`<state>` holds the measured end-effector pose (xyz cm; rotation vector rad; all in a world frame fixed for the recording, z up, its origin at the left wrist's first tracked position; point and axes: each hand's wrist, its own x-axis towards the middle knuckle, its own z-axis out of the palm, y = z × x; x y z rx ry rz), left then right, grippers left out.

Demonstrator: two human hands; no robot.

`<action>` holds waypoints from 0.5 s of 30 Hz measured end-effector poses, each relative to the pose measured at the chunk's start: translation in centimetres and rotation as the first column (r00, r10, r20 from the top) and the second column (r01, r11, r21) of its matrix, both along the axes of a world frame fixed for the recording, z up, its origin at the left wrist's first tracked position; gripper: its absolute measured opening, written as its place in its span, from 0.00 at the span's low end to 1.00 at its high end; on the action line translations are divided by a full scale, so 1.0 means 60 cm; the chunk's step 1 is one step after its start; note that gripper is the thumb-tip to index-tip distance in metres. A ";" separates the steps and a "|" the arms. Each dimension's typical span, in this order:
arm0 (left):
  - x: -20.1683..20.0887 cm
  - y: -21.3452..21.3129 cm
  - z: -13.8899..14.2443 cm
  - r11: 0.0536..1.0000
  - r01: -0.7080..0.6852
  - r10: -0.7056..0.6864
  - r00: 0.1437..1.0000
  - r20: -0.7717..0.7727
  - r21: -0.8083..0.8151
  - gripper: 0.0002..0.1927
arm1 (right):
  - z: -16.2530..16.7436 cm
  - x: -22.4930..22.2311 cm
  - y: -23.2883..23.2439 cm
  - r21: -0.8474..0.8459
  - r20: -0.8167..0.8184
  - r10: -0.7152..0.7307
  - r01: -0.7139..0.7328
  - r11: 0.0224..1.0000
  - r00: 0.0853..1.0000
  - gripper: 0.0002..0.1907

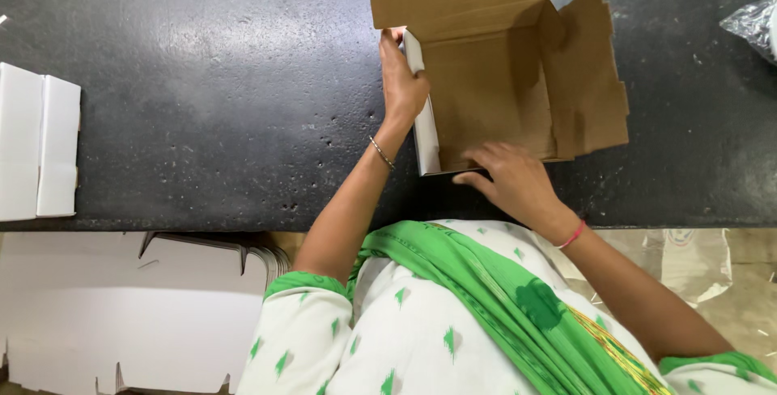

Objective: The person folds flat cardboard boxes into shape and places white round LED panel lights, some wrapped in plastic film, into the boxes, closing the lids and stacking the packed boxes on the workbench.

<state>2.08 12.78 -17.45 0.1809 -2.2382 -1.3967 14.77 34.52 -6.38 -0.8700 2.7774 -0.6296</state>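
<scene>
A partly folded cardboard box (518, 87), brown inside and white outside, lies on the black stone counter (210, 104). My left hand (401, 83) grips the box's left white wall and holds it upright. My right hand (514, 180) rests flat on the near flap at the counter's front edge, fingers spread. The box's far flap stands up at the top of the view, and a right flap juts out at an angle.
A folded white box (39, 146) sits at the counter's left edge. A stack of flat white box blanks (129, 306) lies below the counter at left. A crinkled plastic bag (754, 23) shows at the far right.
</scene>
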 end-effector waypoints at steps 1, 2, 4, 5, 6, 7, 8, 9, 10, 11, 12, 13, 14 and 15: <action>0.001 0.003 -0.005 1.000 -0.011 0.011 1.000 -0.004 -0.005 0.42 | 0.002 0.000 -0.011 -0.043 -0.023 -0.033 0.031 0.999 0.999 0.19; 0.002 0.008 -0.008 1.000 -0.021 0.021 1.000 -0.010 -0.011 0.39 | 0.003 0.000 -0.024 -0.087 -0.047 -0.067 0.063 0.994 0.997 0.21; 0.006 0.019 -0.013 0.994 -0.104 0.105 0.994 -0.023 0.018 0.39 | 0.002 -0.003 -0.054 -0.123 -0.074 -0.116 0.106 0.987 0.990 0.25; 0.006 0.025 -0.013 0.989 -0.144 0.145 0.989 -0.029 0.033 0.40 | -0.002 -0.012 -0.073 -0.117 -0.080 -0.127 0.117 0.986 0.989 0.28; 0.010 0.030 -0.013 0.985 -0.165 0.166 0.986 -0.027 0.041 0.40 | -0.005 -0.018 -0.087 -0.109 -0.083 -0.138 0.128 0.986 0.987 0.31; 0.016 0.034 -0.011 0.981 -0.187 0.188 0.982 -0.026 0.050 0.40 | -0.008 -0.023 -0.097 -0.076 -0.073 -0.152 0.147 0.986 0.986 0.30; 0.022 0.036 -0.007 0.976 -0.211 0.213 0.977 -0.025 0.060 0.41 | -0.012 -0.028 -0.106 -0.043 -0.064 -0.165 0.162 0.986 0.984 0.29; 0.035 0.036 -0.001 0.976 -0.178 0.184 0.982 -0.041 0.128 0.41 | -0.016 -0.031 -0.109 -0.012 -0.055 -0.176 0.176 0.984 0.983 0.28; 0.047 0.033 0.008 0.970 -0.145 0.159 0.985 -0.061 0.197 0.42 | -0.018 -0.031 -0.104 -0.004 -0.071 -0.176 0.176 0.984 0.982 0.26; 0.061 0.030 0.020 0.957 -0.112 0.137 0.987 -0.079 0.266 0.43 | -0.020 -0.031 -0.096 0.008 -0.085 -0.173 0.175 0.985 0.981 0.24; 0.095 0.026 0.030 0.959 -0.121 0.139 0.989 -0.051 0.255 0.42 | -0.022 -0.030 -0.084 0.021 -0.096 -0.171 0.174 0.985 0.981 0.23; 0.137 0.024 0.041 0.962 -0.129 0.139 0.990 -0.022 0.242 0.40 | -0.022 -0.027 -0.069 0.029 -0.111 -0.179 0.183 0.983 0.978 0.22; 0.174 0.025 0.054 0.964 -0.146 0.127 0.987 0.099 0.220 0.33 | -0.022 -0.028 -0.052 0.035 -0.127 -0.188 0.194 0.980 0.974 0.21; 0.212 0.029 0.066 0.967 -0.162 0.117 0.968 0.223 0.196 0.26 | -0.020 -0.028 -0.034 0.044 -0.140 -0.194 0.202 0.978 0.971 0.21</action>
